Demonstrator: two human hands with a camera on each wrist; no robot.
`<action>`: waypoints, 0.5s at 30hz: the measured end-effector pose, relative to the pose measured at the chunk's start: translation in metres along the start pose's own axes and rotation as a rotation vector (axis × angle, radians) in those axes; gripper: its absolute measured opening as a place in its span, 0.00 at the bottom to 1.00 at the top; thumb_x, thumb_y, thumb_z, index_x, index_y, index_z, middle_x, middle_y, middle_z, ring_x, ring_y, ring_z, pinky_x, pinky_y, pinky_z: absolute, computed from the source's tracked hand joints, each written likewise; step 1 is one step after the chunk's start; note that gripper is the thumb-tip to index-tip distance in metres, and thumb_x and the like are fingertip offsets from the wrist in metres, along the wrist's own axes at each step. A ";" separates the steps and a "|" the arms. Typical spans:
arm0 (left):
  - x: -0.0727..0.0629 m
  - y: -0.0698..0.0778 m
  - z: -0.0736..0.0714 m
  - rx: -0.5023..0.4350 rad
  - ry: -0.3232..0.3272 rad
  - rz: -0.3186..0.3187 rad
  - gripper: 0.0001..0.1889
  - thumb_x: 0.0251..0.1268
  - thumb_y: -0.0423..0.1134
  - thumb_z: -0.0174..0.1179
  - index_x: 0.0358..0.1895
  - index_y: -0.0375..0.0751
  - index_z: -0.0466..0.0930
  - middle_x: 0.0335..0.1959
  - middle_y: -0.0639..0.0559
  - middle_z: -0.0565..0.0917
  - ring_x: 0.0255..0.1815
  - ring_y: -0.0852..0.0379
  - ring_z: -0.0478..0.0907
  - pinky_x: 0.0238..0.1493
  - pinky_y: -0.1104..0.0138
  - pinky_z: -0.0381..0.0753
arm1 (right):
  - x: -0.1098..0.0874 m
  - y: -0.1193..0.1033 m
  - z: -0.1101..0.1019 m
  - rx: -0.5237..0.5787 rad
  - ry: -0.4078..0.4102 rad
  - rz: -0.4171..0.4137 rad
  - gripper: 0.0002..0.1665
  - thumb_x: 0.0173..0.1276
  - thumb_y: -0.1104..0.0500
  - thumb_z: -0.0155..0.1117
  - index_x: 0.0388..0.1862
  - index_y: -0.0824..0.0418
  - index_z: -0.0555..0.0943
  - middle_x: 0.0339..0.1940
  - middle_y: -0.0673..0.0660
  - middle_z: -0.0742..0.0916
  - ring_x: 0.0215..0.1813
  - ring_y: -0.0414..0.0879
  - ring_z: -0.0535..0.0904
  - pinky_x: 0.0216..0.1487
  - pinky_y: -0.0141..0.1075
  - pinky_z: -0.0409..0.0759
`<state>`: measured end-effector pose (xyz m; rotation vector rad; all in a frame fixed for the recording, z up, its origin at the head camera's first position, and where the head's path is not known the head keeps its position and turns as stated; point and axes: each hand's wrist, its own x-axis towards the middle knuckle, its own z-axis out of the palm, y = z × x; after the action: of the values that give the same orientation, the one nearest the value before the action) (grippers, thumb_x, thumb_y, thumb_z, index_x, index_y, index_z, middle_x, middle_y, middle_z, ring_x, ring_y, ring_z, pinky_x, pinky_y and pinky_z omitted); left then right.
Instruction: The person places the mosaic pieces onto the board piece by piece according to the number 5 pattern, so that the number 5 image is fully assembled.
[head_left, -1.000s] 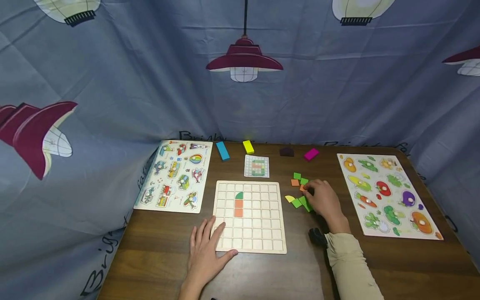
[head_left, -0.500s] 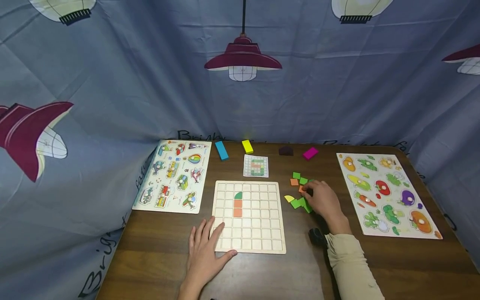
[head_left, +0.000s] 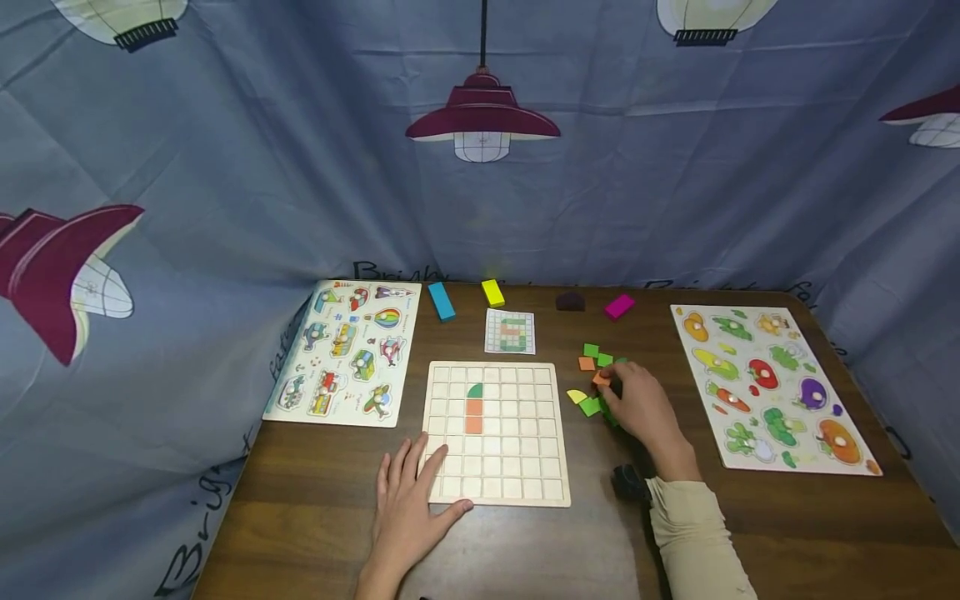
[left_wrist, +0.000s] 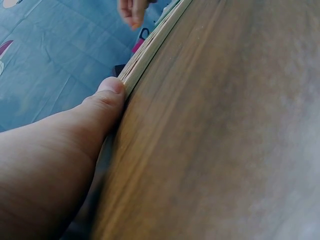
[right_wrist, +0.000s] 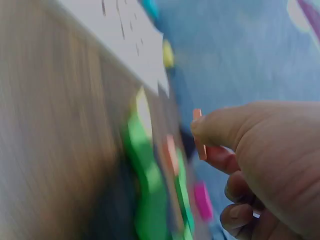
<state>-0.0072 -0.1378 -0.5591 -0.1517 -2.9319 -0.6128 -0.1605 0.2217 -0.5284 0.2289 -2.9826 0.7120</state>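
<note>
In the right wrist view, my right hand (right_wrist: 270, 155) pinches an orange square tile (right_wrist: 199, 135) between thumb and forefinger, raised off the table. The head view puts that hand (head_left: 643, 412) over a loose group of tiles: green squares (head_left: 591, 407), another orange square (head_left: 587, 363) and a yellow quarter-round (head_left: 577, 396). My left hand (head_left: 411, 504) lies spread at the lower left corner of a wooden grid board (head_left: 517, 450), its thumb along the front edge. Set in the board, one column holds a green quarter-round (head_left: 476, 390) above two orange squares (head_left: 474, 416).
A small printed grid card (head_left: 510, 332) lies behind the board. Blue (head_left: 442, 302), yellow (head_left: 493, 293), dark (head_left: 570, 302) and magenta (head_left: 619, 307) pieces line the table's back. A vehicle puzzle board (head_left: 341, 354) stands left, a vegetable puzzle board (head_left: 776, 387) right.
My right hand has lifted the orange tile slightly from among the others and shifted a little left. The left hand stays at the board's corner.
</note>
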 end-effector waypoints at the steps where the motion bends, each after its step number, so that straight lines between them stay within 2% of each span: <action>1: 0.000 0.000 0.000 0.003 0.000 -0.001 0.46 0.50 0.76 0.65 0.72 0.59 0.72 0.81 0.49 0.62 0.81 0.41 0.56 0.81 0.43 0.43 | -0.003 -0.009 0.001 0.024 0.007 -0.007 0.13 0.69 0.60 0.70 0.49 0.65 0.83 0.49 0.64 0.87 0.51 0.61 0.83 0.53 0.57 0.82; 5: 0.001 0.000 0.000 0.005 -0.010 -0.005 0.46 0.51 0.76 0.64 0.73 0.59 0.71 0.81 0.49 0.62 0.81 0.40 0.55 0.81 0.43 0.43 | -0.017 -0.053 0.014 0.099 0.000 -0.091 0.11 0.69 0.57 0.71 0.48 0.58 0.85 0.48 0.57 0.87 0.48 0.54 0.85 0.47 0.51 0.85; 9: 0.001 0.001 -0.001 0.007 -0.018 -0.010 0.46 0.51 0.76 0.64 0.73 0.58 0.72 0.81 0.49 0.62 0.81 0.40 0.56 0.81 0.43 0.43 | -0.027 -0.093 0.034 0.127 -0.054 -0.205 0.09 0.68 0.58 0.72 0.46 0.53 0.85 0.47 0.51 0.87 0.46 0.48 0.85 0.45 0.44 0.85; 12: 0.000 0.001 -0.002 0.017 -0.022 -0.013 0.46 0.51 0.76 0.64 0.72 0.58 0.72 0.80 0.49 0.63 0.81 0.40 0.56 0.81 0.43 0.44 | -0.029 -0.112 0.046 0.137 -0.079 -0.265 0.08 0.67 0.58 0.73 0.44 0.51 0.86 0.46 0.48 0.87 0.48 0.46 0.85 0.47 0.42 0.85; 15: 0.000 0.001 -0.002 0.020 -0.027 -0.012 0.46 0.51 0.76 0.64 0.72 0.58 0.72 0.80 0.49 0.63 0.81 0.40 0.56 0.81 0.43 0.44 | -0.028 -0.122 0.056 0.121 -0.091 -0.280 0.07 0.67 0.58 0.73 0.43 0.50 0.86 0.46 0.47 0.87 0.48 0.44 0.85 0.48 0.41 0.85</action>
<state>-0.0066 -0.1374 -0.5572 -0.1421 -2.9658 -0.5881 -0.1146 0.0926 -0.5267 0.6870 -2.9047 0.8669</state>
